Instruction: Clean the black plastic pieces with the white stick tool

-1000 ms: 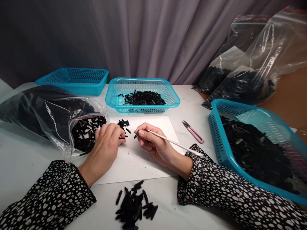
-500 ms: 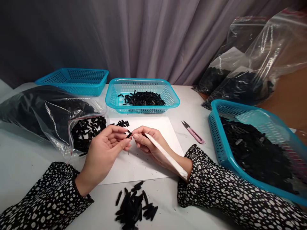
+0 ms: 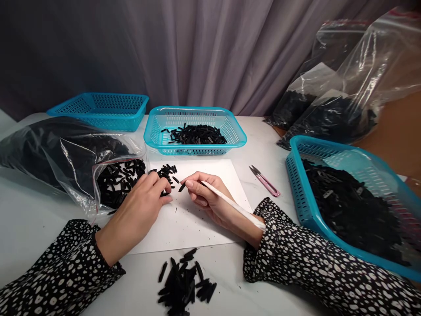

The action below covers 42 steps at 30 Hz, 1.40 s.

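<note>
I hold one small black piece point(image 3: 182, 187) between the thumb and fingertips of my right hand point(image 3: 217, 210), just above the white paper point(image 3: 197, 230). The same hand carries a slim white stick point(image 3: 234, 205), which slants back over my wrist to the cuff. My left hand point(image 3: 140, 204) is held narrow, fingers bent down at a loose cluster of black pieces point(image 3: 169, 169) on the paper's far left part; I cannot tell whether it grips one.

Just beside that hand, a clear zip bag point(image 3: 82, 151) lies on its side, its open mouth toward me and full of more black pieces. Nearer my body, a heap of larger black pieces point(image 3: 179, 283) sits on the bench point(image 3: 230, 270), off the paper's near edge. Pink-handled snips point(image 3: 265, 181) lie right of the paper, blades pointing away from me.

Beyond the paper stands a light blue basket point(image 3: 197, 148) with a pile of black pieces in it. Left of it, behind the bag, is a darker blue basket point(image 3: 113, 120). On my right, a big blue basket point(image 3: 296, 191) holds a broad dark heap, and two upright clear bags point(image 3: 335, 118) of black stuff lean behind it. A grey curtain point(image 3: 210, 52) hangs at the back.
</note>
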Tool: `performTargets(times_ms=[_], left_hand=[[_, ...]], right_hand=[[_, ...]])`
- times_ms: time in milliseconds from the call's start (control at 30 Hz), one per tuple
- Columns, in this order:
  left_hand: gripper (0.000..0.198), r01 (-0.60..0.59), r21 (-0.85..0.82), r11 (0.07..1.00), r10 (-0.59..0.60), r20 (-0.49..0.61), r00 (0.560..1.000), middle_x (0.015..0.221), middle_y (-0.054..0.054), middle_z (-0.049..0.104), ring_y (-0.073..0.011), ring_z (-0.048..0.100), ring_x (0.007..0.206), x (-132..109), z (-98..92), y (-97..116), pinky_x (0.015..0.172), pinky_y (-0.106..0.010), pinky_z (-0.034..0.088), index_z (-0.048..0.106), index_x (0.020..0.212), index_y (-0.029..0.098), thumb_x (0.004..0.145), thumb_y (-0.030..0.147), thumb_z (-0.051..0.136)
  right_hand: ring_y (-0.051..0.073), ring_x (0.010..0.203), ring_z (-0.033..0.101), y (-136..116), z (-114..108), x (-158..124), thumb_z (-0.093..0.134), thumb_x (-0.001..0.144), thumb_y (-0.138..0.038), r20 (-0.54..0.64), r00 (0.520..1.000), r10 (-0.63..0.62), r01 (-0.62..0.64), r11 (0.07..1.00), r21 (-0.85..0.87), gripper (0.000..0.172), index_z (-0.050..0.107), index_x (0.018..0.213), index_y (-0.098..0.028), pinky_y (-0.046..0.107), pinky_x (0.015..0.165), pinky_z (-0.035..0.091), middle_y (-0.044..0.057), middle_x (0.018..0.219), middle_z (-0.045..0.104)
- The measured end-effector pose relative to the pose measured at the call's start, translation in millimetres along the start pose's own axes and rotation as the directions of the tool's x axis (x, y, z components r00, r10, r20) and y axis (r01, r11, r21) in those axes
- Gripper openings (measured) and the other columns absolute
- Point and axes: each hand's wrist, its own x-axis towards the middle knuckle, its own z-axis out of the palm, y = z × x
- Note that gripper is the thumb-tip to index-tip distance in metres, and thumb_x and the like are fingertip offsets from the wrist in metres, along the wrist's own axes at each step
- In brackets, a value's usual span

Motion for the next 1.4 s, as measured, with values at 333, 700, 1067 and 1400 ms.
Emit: performTargets(times_ms=[333,700,1067,1400], left_hand=[[0.019,-0.114,0.319,0.941,0.116,0.016,0.993,0.082,-0.002,0.052,-0.0244,0.049,0.078,-5.8,12.8,-11.2,0.070,-0.036,0.037,0.053,0.078,0.021,0.093,0.010,0.058],[0.025,-0.070,-0.079,0.994,0.053,-0.204,0.977,0.075,0.001,0.054,-0.0173,0.054,0.067,-0.3,4.9,2.4,0.062,-0.028,0.041,0.042,0.078,0.025,0.092,0.005,0.038],[0.021,0.036,-0.155,0.987,-0.042,-0.038,0.998,0.078,0.002,0.059,-0.0178,0.057,0.072,-0.8,2.9,3.7,0.067,-0.030,0.042,0.055,0.079,0.024,0.099,0.026,0.047],[0.012,-0.071,-0.093,0.993,0.088,0.194,0.977,0.087,-0.001,0.059,-0.0222,0.056,0.086,-16.8,11.7,19.0,0.077,-0.036,0.045,0.056,0.082,0.021,0.093,0.020,0.061]], right_hand=[[0.004,0.046,0.026,2.9,-7.7,1.9,0.077,0.083,-0.032,0.048,0.999,0.013,-0.015,0.999,0.048,0.019,0.074,0.094,-0.016,0.022,0.045,0.013,-0.005,0.061,0.052],[0.004,0.045,0.024,2.1,-9.1,4.4,0.078,0.080,-0.030,0.061,0.998,0.023,-0.028,0.995,0.091,0.021,0.076,0.096,-0.017,0.023,0.044,0.011,-0.006,0.057,0.051],[0.004,0.043,0.020,-1.6,-7.9,4.2,0.079,0.078,-0.032,0.060,0.997,0.050,-0.058,0.990,0.131,0.022,0.074,0.093,-0.017,0.022,0.040,0.009,-0.008,0.053,0.047],[0.005,0.043,0.014,-1.4,-8.9,5.2,0.076,0.082,-0.031,0.086,0.995,0.042,-0.055,0.986,0.156,0.020,0.072,0.094,-0.016,0.021,0.040,0.009,-0.011,0.048,0.039]])
